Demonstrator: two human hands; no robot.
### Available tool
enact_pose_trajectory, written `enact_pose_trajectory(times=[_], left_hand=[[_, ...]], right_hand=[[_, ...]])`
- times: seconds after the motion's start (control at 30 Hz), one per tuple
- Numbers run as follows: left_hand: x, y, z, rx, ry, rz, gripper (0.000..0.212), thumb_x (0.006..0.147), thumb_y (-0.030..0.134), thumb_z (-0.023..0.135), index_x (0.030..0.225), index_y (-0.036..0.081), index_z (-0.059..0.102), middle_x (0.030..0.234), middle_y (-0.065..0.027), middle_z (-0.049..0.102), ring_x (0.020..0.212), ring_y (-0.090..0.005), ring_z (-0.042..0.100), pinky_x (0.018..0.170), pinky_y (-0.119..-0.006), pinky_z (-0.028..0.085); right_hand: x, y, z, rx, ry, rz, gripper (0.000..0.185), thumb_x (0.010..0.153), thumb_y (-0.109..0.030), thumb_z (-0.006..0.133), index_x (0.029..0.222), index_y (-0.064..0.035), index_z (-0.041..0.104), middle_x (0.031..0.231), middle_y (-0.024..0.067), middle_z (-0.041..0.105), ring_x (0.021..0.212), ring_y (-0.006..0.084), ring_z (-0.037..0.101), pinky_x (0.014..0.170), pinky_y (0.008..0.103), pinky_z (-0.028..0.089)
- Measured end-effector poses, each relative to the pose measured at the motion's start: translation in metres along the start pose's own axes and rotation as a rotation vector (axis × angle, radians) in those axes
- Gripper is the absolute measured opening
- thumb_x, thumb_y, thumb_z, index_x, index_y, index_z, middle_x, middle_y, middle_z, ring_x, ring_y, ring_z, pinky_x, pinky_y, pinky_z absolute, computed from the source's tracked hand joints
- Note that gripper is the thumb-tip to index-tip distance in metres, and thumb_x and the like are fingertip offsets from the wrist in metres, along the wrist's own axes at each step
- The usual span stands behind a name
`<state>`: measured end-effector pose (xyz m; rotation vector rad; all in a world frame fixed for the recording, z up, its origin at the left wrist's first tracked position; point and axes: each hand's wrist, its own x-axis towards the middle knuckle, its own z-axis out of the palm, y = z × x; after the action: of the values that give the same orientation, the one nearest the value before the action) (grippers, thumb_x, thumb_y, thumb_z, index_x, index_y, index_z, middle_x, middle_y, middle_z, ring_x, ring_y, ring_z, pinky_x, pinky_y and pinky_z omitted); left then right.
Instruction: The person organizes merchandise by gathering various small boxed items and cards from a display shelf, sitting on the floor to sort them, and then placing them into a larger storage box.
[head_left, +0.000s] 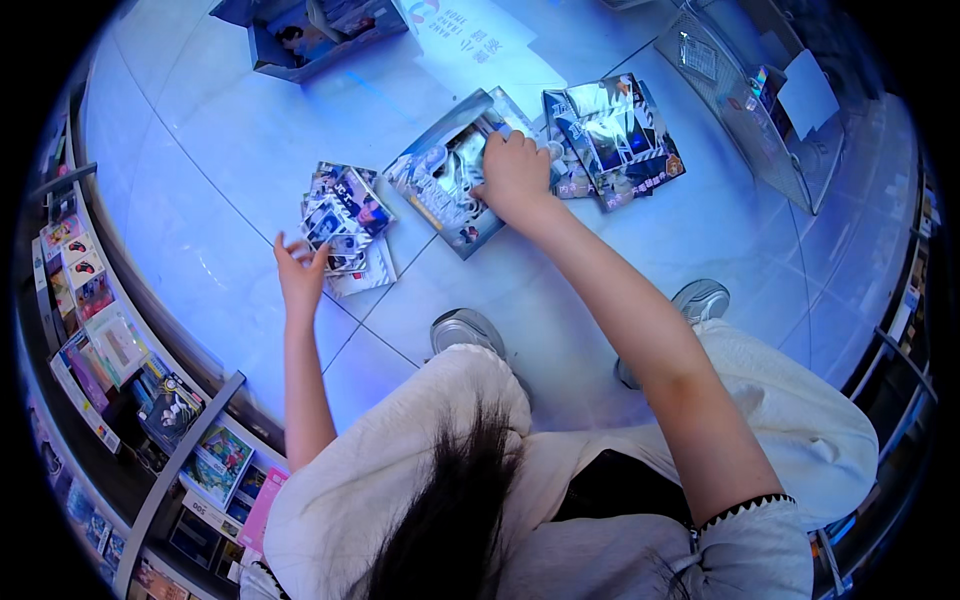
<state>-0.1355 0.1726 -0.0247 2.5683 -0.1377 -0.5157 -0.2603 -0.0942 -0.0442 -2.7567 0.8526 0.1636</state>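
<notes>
My left hand (300, 277) is at the left edge of a loose pile of small printed packs (349, 217) on the floor. Its thumb and fingers are apart, with the thumb close to the pile's edge. My right hand (517, 176) is curled over a larger printed flat pack (450, 184) with a shiny silver middle. Whether those fingers grip the pack or only rest on it is hidden. To the right lies an overlapping stack of glossy printed packs (619, 142) with pictures and writing.
A cardboard box (322, 45) stands at the top left beside a white printed sheet or bag (480, 45). At the upper right is a mesh basket (750, 112). Shelves of boxed goods (112, 345) curve along the left. My shoe (466, 330) is near the packs.
</notes>
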Motion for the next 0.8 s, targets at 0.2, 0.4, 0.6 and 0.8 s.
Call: enact_pose_trajectory(times=[0.2,0.4,0.6,0.8], left_hand=[[-0.002,0.055,0.004,0.225,0.23,0.535,0.066,0.071,0.011,0.064,0.125,0.0,0.028,0.124,-0.0202,0.033,0.117,-0.0336,0.03,0.098,-0.039,0.026],[-0.006,0.096,0.005,0.071,0.141,0.71,0.063,0.072,0.012,0.063,0.124,0.001,0.031,0.124,-0.0179,0.036,0.115,-0.031,0.035,0.097,-0.038,0.028],[-0.058,0.141,0.008,-0.562,-0.655,0.531,0.051,0.075,0.01,0.063,0.119,0.0,0.04,0.112,-0.01,0.048,0.103,-0.0188,0.046,0.089,-0.03,0.035],[-0.007,0.05,0.003,-0.456,-0.602,0.167,0.045,0.075,0.001,0.06,0.116,-0.003,0.043,0.105,-0.009,0.055,0.097,-0.0146,0.05,0.085,-0.027,0.039]], right_hand=[[0.013,0.039,-0.023,0.245,-0.043,0.178,0.028,0.066,-0.016,0.065,0.087,-0.0011,0.054,0.08,0.0165,0.06,0.076,0.0334,0.059,0.065,0.0418,0.046],[0.014,0.098,-0.104,0.322,0.264,0.109,0.016,0.07,-0.008,0.057,0.084,-0.0015,0.056,0.07,0.0179,0.059,0.066,0.0304,0.059,0.059,0.0413,0.045],[-0.04,0.045,-0.135,0.706,-0.291,-0.248,0.017,0.075,-0.008,0.058,0.089,0.0004,0.057,0.068,0.0105,0.058,0.06,0.0145,0.055,0.059,0.0259,0.043],[-0.004,0.052,-0.043,0.645,0.25,0.109,0.022,0.072,-0.019,0.062,0.085,-0.0018,0.058,0.076,0.0127,0.06,0.07,0.0259,0.058,0.064,0.034,0.045]])
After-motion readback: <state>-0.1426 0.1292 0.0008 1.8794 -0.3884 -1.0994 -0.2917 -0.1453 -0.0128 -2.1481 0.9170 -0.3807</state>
